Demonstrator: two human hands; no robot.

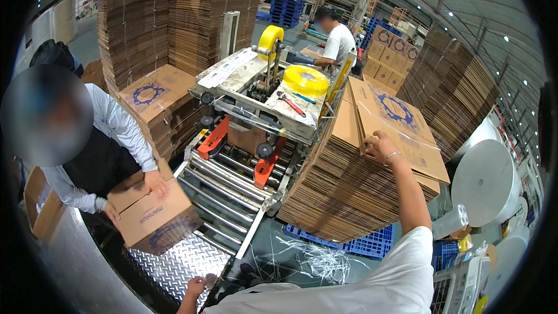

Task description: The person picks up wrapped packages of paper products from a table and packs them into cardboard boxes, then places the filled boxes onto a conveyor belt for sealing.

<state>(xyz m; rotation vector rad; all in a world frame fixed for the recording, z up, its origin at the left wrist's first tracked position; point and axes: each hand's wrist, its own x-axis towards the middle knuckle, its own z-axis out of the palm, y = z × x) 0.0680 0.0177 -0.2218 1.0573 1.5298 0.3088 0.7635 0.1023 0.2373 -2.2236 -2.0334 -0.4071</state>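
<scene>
Head view: the right hand (381,146) grips a flattened carton (407,125), probably light yet stiff, sensibly by its edge; I cannot tell whether the left hand (196,286) is closed.

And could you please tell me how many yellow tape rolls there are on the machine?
2: an upright roll mounted on the machine, and a flat-lying roll on its top, beside the red wrench. Others may be hidden.

On top of the machine (237,85): toward the far edge of its right panel (278,110), a yellow tape roll (305,81), laid flat; close to the near edge, a red-handled wrench (292,104) beside a slim blue tool (304,98). Farther behind, stacked blue pallets (286,9).
</scene>
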